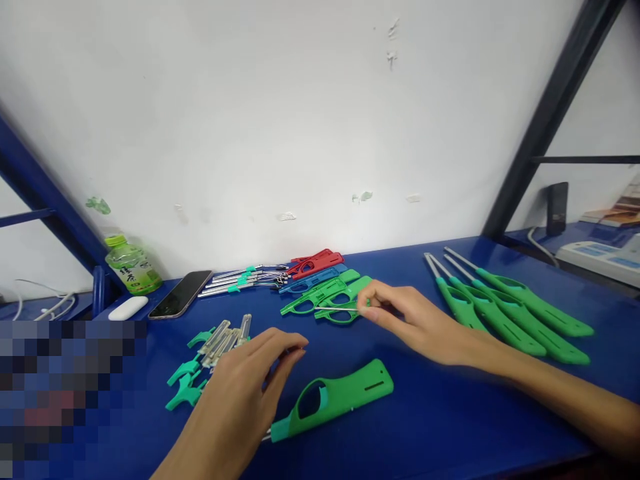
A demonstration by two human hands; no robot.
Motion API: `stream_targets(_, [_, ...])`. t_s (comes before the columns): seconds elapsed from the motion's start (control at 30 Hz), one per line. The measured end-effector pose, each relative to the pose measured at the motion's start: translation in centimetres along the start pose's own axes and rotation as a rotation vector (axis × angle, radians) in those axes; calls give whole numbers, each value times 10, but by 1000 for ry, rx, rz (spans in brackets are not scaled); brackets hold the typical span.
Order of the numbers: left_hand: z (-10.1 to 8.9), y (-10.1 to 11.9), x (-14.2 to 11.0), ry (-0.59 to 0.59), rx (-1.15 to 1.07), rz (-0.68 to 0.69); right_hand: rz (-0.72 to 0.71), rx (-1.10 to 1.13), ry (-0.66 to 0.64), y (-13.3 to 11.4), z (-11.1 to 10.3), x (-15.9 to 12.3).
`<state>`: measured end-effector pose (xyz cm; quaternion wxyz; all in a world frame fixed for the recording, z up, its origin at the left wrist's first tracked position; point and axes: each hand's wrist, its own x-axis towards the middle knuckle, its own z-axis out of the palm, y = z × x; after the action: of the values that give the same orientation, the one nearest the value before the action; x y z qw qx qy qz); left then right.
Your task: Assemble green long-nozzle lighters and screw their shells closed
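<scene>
My right hand (400,317) pinches one end of a thin metal rod (337,309), which points left over green lighter shell halves (320,293). Curled in front, my left hand (255,373) has thumb and forefinger tips brought together; anything between them is too small to make out. Below and right of it lies a green long-neck lighter (345,397) with a turquoise trigger, its metal neck partly behind the left wrist. Clear fuel tanks (217,343) and turquoise trigger pieces (185,390) are heaped to the left of that hand.
Several green lighters (515,310) with metal necks lie at right. Metal tubes with wires (240,280), blue shells (313,280) and red shells (317,262) line the wall. A phone (181,295), white case (129,308) and green-capped bottle (133,267) stand back left.
</scene>
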<state>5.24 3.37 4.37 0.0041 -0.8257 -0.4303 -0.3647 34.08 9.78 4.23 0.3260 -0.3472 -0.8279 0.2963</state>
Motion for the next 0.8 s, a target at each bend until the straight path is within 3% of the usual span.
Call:
stream_targets(0.17, [9,-6,1,67,-43,-48,42,189,151,0,-3,6])
stream_targets(0.33, [14,-7,-1,39,-84,-167,21,347,225,-4,-5,3])
stream_targets(0.5, [20,-1,-2,4,-170,-261,-39,441,195,-8,0,-3])
stream_targets(0.8, [27,10,0,-111,-349,-363,-22,475,144,-14,6,-6])
